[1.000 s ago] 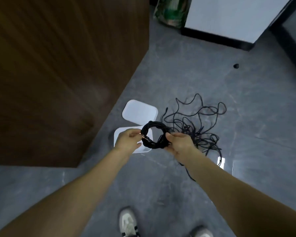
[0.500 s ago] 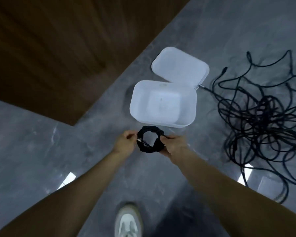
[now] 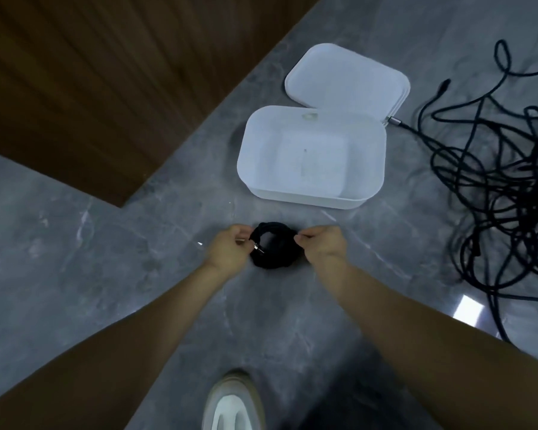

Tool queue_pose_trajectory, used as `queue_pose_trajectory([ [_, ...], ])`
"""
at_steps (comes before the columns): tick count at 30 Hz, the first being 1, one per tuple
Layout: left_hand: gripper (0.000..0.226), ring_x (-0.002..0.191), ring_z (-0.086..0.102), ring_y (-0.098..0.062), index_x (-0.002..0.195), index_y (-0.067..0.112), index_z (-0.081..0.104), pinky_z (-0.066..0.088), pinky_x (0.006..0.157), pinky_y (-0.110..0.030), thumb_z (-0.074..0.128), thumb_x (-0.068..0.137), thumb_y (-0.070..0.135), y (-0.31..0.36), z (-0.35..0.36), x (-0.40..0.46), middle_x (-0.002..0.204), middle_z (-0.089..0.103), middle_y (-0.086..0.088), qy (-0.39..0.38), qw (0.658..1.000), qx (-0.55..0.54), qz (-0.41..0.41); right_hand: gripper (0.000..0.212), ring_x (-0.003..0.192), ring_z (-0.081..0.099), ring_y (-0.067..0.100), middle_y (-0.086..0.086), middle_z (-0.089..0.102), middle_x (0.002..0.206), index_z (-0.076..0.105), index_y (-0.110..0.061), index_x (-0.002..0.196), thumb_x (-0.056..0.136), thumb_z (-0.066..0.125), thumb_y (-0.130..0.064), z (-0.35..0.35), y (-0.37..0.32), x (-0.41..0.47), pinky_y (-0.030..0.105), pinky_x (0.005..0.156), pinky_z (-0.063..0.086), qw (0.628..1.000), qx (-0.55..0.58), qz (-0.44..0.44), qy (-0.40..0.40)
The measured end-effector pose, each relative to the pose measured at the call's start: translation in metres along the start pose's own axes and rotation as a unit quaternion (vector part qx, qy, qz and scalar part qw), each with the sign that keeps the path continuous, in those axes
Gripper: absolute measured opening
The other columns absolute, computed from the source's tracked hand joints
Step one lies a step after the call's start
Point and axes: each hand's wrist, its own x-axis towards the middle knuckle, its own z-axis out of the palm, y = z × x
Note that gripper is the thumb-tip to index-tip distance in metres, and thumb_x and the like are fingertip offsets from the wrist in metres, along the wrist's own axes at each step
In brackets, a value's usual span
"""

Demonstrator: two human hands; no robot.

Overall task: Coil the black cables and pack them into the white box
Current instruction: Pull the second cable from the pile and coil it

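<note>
Closer now to white box – coiled cable lying flat, pinched by left hand, right hand

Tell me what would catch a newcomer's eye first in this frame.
First the coiled black cable at centre, pinched on one side by the left hand and on the other by the right hand, above the grey floor. Just beyond it sits the open white box, nothing in it, with its lid behind. At the right edge sprawls a tangle of loose black cables.
</note>
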Motion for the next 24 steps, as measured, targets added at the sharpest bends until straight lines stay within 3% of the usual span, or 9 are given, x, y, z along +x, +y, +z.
queue_pose_trajectory([
  [6, 0.025, 0.098, 0.054, -0.014, 0.116, 0.006, 0.06, 0.04, 0.082, -0.02, 0.054, 0.092, 0.004, 0.032, 0.016, -0.007, 0.117, 0.061, -0.011, -0.027, 0.996, 0.047, 0.067, 0.019, 0.101, 0.063, 0.031, 0.017, 0.069, 0.104, 0.072, 0.001, 0.1, 0.086, 0.065, -0.01, -0.04, 0.0, -0.008, 0.028, 0.084, 0.046, 0.999, 0.013, -0.046, 0.018],
  [10, 0.024, 0.097, 0.055, -0.016, 0.115, 0.009, 0.059, 0.04, 0.079, -0.018, 0.052, 0.092, 0.006, 0.084, 0.04, -0.014, 0.108, 0.059, -0.004, -0.061, 0.984, 0.091, 0.137, 0.02, 0.085, 0.061, 0.026, 0.022, 0.068, 0.106, 0.07, 0.004, 0.101, 0.087, 0.063, -0.008, -0.096, 0.006, -0.012, 0.028, 0.074, 0.049, 0.998, 0.033, -0.043, 0.042],
  [14, 0.025, 0.085, 0.053, -0.015, 0.116, 0.011, 0.059, 0.041, 0.059, -0.017, 0.052, 0.092, 0.01, 0.15, 0.08, -0.022, 0.103, 0.056, -0.001, -0.094, 0.966, 0.119, 0.211, 0.025, 0.099, 0.061, 0.024, 0.014, 0.066, 0.116, 0.067, 0.0, 0.109, 0.087, 0.065, -0.012, -0.177, 0.012, -0.009, 0.026, 0.084, 0.046, 0.995, 0.002, -0.045, 0.084],
  [17, 0.027, 0.089, 0.051, -0.013, 0.119, 0.008, 0.058, 0.04, 0.069, -0.017, 0.052, 0.093, 0.011, 0.197, 0.123, -0.031, 0.102, 0.055, -0.001, -0.125, 0.948, 0.137, 0.258, 0.023, 0.105, 0.06, 0.028, 0.014, 0.066, 0.114, 0.068, 0.0, 0.107, 0.089, 0.063, -0.014, -0.239, 0.022, -0.007, 0.028, 0.086, 0.046, 0.992, 0.004, -0.033, 0.123],
  [20, 0.025, 0.09, 0.049, -0.014, 0.117, 0.005, 0.056, 0.04, 0.062, -0.009, 0.052, 0.093, 0.008, 0.231, 0.173, -0.039, 0.093, 0.053, -0.002, -0.144, 0.94, 0.129, 0.282, 0.022, 0.104, 0.061, 0.027, 0.012, 0.066, 0.112, 0.069, -0.002, 0.104, 0.088, 0.065, -0.016, -0.288, 0.038, -0.002, 0.025, 0.08, 0.046, 0.984, 0.02, -0.015, 0.177],
  [21, 0.025, 0.091, 0.05, -0.016, 0.117, 0.004, 0.056, 0.041, 0.065, -0.008, 0.052, 0.092, 0.006, 0.24, 0.188, -0.04, 0.091, 0.052, -0.002, -0.144, 0.939, 0.124, 0.288, 0.02, 0.105, 0.06, 0.025, 0.011, 0.066, 0.113, 0.07, -0.003, 0.103, 0.088, 0.066, -0.017, -0.301, 0.044, 0.0, 0.023, 0.08, 0.045, 0.982, 0.025, -0.014, 0.189],
  [24, 0.028, 0.1, 0.056, -0.023, 0.117, 0.005, 0.056, 0.046, 0.09, -0.028, 0.057, 0.09, 0.008, 0.257, 0.229, -0.037, 0.104, 0.056, -0.006, -0.129, 0.941, 0.121, 0.29, 0.014, 0.096, 0.06, 0.021, 0.012, 0.068, 0.107, 0.071, -0.005, 0.094, 0.087, 0.066, -0.014, -0.331, 0.061, 0.008, 0.023, 0.079, 0.045, 0.977, 0.021, -0.021, 0.211],
])
